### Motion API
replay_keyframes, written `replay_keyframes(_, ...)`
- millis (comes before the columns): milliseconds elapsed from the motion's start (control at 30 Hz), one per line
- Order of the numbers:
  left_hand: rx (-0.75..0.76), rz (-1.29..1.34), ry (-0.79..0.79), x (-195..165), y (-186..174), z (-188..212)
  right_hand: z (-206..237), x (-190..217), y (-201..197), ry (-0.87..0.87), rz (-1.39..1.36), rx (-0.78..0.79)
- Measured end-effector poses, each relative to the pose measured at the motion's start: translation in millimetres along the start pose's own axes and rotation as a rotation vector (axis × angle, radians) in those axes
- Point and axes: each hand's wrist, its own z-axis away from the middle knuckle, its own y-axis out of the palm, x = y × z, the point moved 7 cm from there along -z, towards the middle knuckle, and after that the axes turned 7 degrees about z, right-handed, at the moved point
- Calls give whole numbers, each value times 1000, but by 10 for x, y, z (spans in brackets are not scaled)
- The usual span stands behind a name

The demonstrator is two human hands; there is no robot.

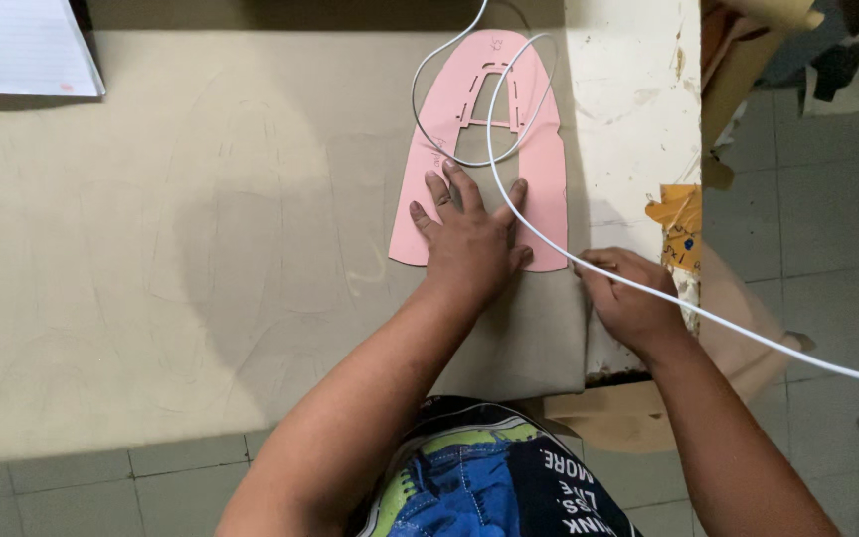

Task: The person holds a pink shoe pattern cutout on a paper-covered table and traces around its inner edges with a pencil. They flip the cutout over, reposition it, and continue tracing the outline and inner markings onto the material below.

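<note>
- The left hand lies flat, its fingers spread wide and pressing down on the lower part of a pink pattern.
- The pattern sits under and ahead of those fingers, lying on a strip of grey-beige fabric at the right end of the table.
- The right hand rests at the fabric's right edge, just beside the left hand, fingers curled; I cannot tell whether they pinch the cloth or only press it.
- The pattern looks like thin, stiff card: light, flat, likely to slide unless pinned from above, and best held by pressing its broad face or lifting at an edge.
- The fabric seems soft and limp, so it probably wants taking at its edge.
- The pattern is a horseshoe shape with a rounded top, slotted cut-outs near that end and two legs running back under the fingers.
- A white cable crosses over it and over the right hand.
</note>
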Motion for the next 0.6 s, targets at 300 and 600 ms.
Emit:
replay_keyframes(300, -9, -2, 12, 17, -31, 25, 188, -9, 22, 26, -63, -16)
replay_keyframes(600, -15, -34, 44, 17, -22, 35, 308, -3, 28, 85, -142, -72)
